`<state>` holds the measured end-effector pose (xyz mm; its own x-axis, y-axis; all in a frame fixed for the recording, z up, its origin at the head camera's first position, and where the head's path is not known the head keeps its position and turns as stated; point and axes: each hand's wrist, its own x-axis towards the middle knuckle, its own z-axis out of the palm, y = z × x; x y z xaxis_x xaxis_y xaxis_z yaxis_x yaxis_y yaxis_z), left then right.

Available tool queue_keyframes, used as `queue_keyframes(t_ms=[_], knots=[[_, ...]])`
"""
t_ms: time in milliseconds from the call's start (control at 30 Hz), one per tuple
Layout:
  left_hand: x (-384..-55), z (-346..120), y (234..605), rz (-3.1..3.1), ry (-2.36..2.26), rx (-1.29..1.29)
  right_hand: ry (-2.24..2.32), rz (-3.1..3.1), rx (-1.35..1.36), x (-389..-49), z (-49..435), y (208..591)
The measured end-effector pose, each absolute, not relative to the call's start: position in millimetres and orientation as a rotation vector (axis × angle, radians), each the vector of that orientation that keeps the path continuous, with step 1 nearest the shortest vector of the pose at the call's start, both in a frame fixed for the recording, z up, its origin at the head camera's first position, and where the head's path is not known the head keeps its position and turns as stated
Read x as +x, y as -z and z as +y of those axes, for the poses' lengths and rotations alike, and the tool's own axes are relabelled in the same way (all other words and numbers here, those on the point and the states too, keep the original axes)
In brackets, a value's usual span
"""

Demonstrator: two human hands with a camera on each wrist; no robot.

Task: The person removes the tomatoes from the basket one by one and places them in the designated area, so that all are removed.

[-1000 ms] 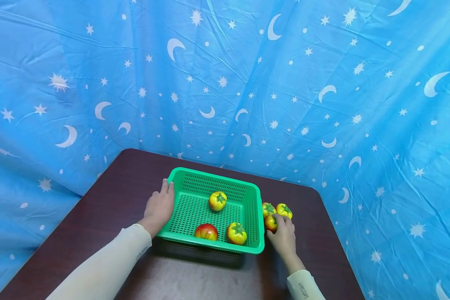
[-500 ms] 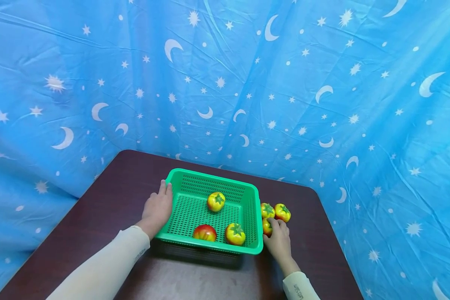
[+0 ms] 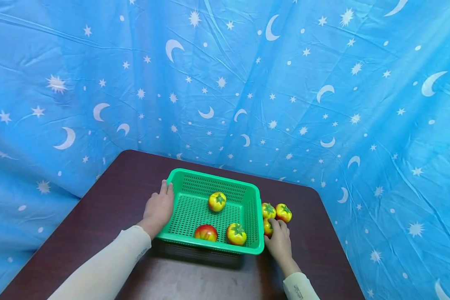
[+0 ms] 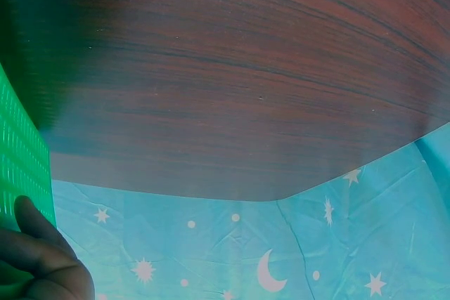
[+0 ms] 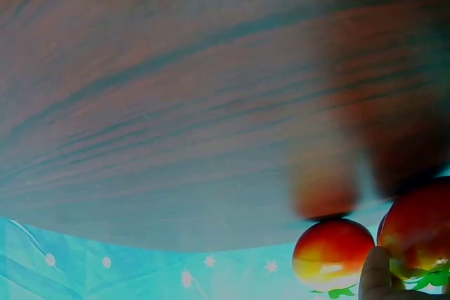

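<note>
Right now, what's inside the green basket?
A yellow fruit further back, another yellow fruit and a redder fruit in front. The front rim hides the redder fruit's bottom.

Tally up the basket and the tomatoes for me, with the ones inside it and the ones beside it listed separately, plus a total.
Green basket: 1
Tomatoes inside it: 3
Tomatoes beside it: 3
Total: 7
</note>
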<state>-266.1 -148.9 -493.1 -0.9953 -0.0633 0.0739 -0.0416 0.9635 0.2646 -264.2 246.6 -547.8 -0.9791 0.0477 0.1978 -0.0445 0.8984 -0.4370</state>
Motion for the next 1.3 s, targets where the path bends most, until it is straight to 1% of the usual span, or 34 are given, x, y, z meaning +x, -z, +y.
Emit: queue_keyframes(t_ms=[267,733,900,1067,1300], knots=[[-265.4,-147.3,490.7,-3.037,0.429,0.076,-0.723,-2.905,-0.055,-261.6,250.1,549.4],[-266.2,-147.3,490.8,-3.035,0.419,0.093,-0.703,-2.895,-0.030,-263.7,249.4,541.6],[-268.6,-147.3,492.4,-3.023,0.422,0.086,-0.710,-2.848,-0.015,-271.3,252.5,525.9],[-268.7,-148.0,492.7,-3.033,0.452,0.092,-0.779,-2.833,-0.001,-279.9,249.7,501.3],[-268.1,-149.5,492.6,-3.024,0.452,0.099,-0.836,-2.789,0.124,-292.6,222.9,460.6]])
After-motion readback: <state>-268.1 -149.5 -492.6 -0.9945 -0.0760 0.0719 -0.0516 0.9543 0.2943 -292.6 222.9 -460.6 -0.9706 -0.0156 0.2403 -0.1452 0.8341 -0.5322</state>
